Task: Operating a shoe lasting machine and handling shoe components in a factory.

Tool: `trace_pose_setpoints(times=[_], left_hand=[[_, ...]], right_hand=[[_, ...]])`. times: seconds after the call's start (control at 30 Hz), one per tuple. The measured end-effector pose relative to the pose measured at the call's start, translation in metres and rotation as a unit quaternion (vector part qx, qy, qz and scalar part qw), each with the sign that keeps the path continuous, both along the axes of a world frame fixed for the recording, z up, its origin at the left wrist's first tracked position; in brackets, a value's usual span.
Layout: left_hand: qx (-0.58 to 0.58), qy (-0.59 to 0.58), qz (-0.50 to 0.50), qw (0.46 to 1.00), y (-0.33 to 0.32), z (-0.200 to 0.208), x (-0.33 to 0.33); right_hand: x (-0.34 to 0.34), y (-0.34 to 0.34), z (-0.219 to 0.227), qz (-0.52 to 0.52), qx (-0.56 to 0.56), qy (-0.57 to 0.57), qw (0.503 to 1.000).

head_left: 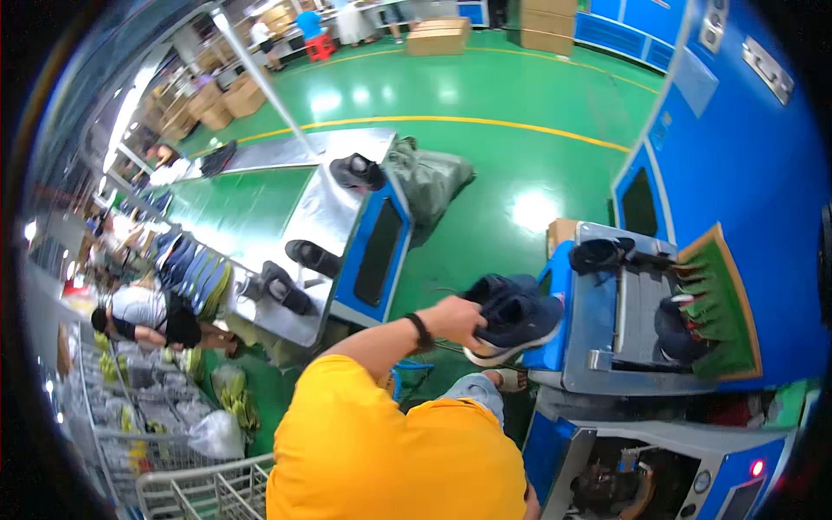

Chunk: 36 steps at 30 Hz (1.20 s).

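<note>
My left hand (456,320) is closed on a pair of dark navy sneakers (518,314) with pale soles, gripping them at the near left end. They hang in front of the blue edge of a conveyor machine (563,282), and the palm side of my fingers is hidden. On that machine, a dark shoe (598,254) sits at the far end of the grey belt (646,308). Another dark shoe (680,329) lies by the green strip curtain (719,299). Of my right arm only a sliver of skin shows at the lower edge; its hand is out of sight.
Left stands a metal-topped bench (329,208) with several dark shoes. A grey-green sack (433,182) leans behind it. A wire cart (217,485) is at lower left. Below the belt, a machine opening (611,477) has a red light nearby. Other people work at far left.
</note>
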State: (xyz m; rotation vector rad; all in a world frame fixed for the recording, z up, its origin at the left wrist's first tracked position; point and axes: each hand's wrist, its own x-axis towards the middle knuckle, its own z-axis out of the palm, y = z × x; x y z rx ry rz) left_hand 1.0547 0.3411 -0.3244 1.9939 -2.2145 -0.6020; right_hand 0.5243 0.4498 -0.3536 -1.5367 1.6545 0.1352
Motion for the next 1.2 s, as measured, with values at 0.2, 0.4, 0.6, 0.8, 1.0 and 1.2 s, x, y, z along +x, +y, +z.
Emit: trace_pose_setpoints(times=[0.2, 0.4, 0.6, 0.8, 1.0, 1.2], left_hand=[[-0.013, -0.162, 0.261, 0.952, 0.152, 0.060, 0.154], [-0.303, -0.440, 0.527, 0.661, 0.274, 0.130, 0.297], [-0.374, -0.248, 0.526, 0.723, 0.129, 0.064, 0.224], [-0.151, 0.076, 0.143, 0.975, -0.101, -0.084, 0.015], [-0.005, 0.209, -0.237, 0.949, -0.291, -0.130, -0.224], [-0.028, 0.192, -0.257, 0.947, -0.454, -0.165, -0.392]], right_hand=[[0.003, -0.027, -0.019, 0.078, 0.026, -0.037, 0.996], [0.020, -0.054, -0.029, 0.073, 0.036, -0.063, 0.995], [0.006, -0.087, -0.003, 0.001, -0.095, -0.054, 0.994], [-0.039, -0.173, 0.139, -0.203, -0.595, 0.077, 0.774], [-0.063, -0.266, 0.204, -0.200, -0.606, 0.377, 0.672], [-0.080, -0.284, 0.159, -0.182, -0.613, 0.464, 0.613]])
